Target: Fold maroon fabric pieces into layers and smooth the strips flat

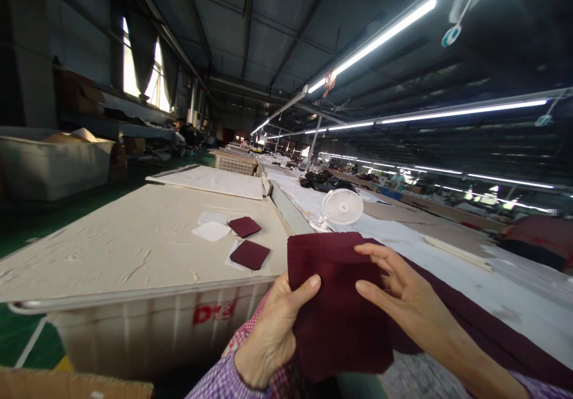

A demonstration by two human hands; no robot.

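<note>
A maroon fabric piece [340,315] with trimmed corners hangs upright in front of me. My left hand [280,324] grips its left edge, thumb on the front and fingers hidden behind. At the upper right of the piece is my right hand [398,285], thumb and index finger apart over its front; I cannot tell how firmly they touch it. Two small maroon pieces, one farther back [245,227] and one nearer [250,254], lie on the beige board to the left. White pieces [212,231] lie beside and under them.
The beige board [111,238] rests on a large white bin [156,327]. A white fan [342,208] stands on the long white table [470,291], with a long maroon cloth [483,321] along its near edge. Cardboard [76,385] shows at bottom left. Another person [539,238] is at far right.
</note>
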